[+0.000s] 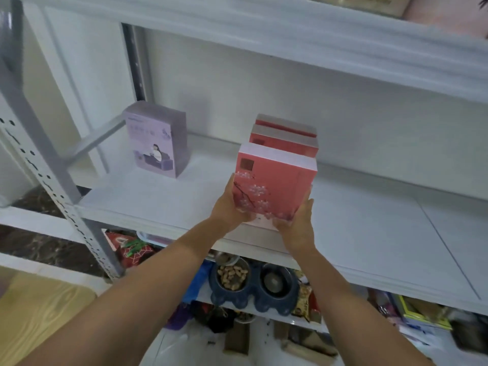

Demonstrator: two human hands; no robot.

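Box (274, 180) in L hand (229, 207) & R hand (296, 223), shelf (158, 204) front.

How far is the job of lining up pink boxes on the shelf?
Done: the back box and the middle box stand in a row on the shelf. In hand: the left hand and the right hand hold the front box at the row's near end. Left: probably to set it down and let go.
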